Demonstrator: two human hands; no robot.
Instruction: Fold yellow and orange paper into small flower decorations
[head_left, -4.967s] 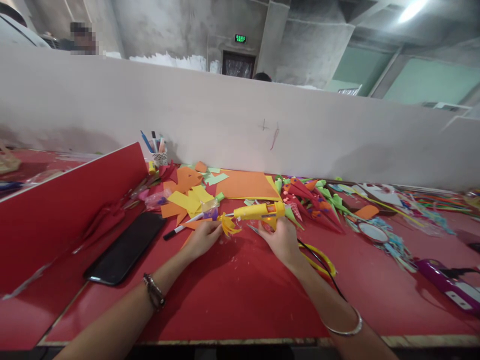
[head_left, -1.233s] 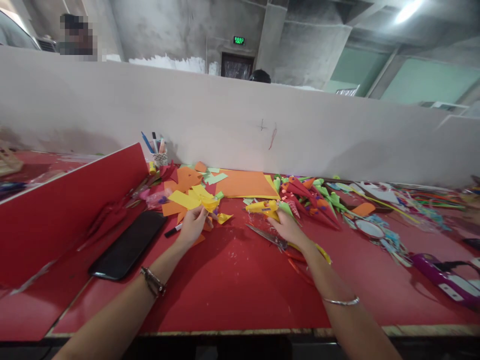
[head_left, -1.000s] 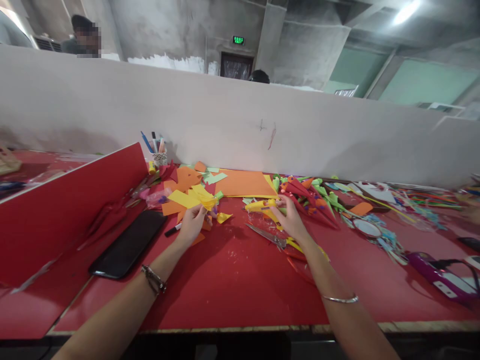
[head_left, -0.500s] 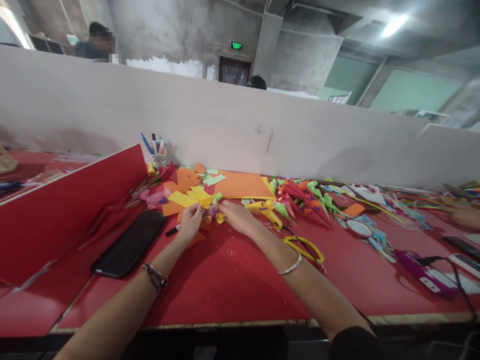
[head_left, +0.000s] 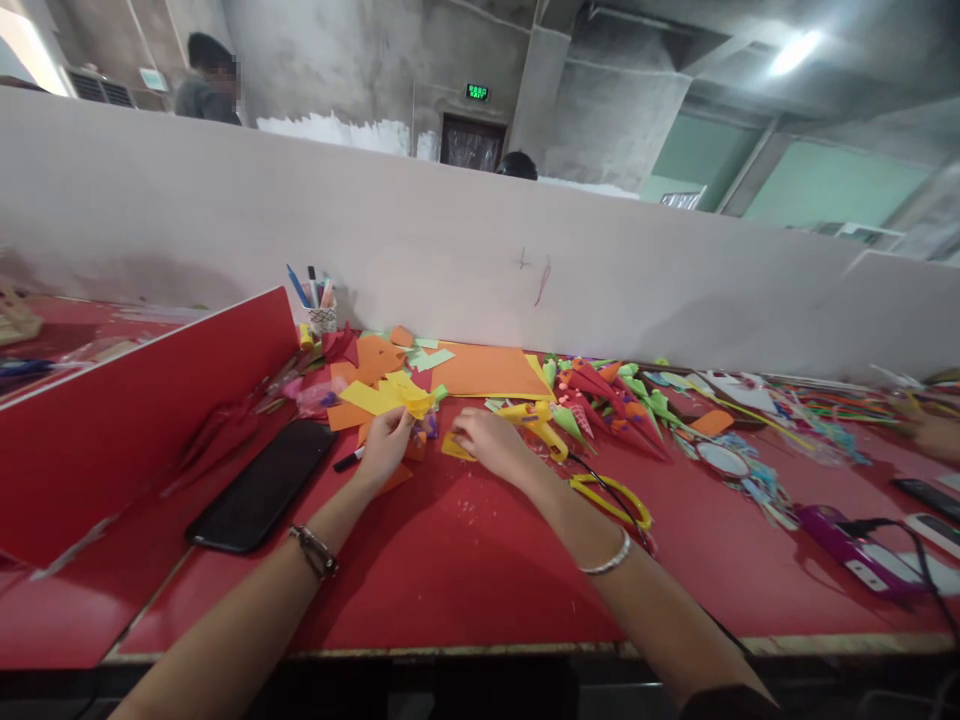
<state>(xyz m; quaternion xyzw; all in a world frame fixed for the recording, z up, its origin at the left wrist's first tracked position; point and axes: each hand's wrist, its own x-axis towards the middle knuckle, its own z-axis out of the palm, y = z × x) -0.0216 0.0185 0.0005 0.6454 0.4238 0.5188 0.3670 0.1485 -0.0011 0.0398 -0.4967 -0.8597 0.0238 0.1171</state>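
Pinching yellow paper (head_left: 409, 401) in a narrow grip toward the tabletop's (head_left: 465, 570) far edge, the left hand (head_left: 386, 447) holds something light, floppy and easily creased, best taken by an edge, while the right hand (head_left: 489, 445) covers a scrap (head_left: 452, 448), grip unclear.

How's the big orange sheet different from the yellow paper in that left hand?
The orange sheet is large, lies flat on the red table and no hand touches it. The yellow paper is smaller, bent, and pinched in the grip of the left hand. Both look like coloured craft paper.
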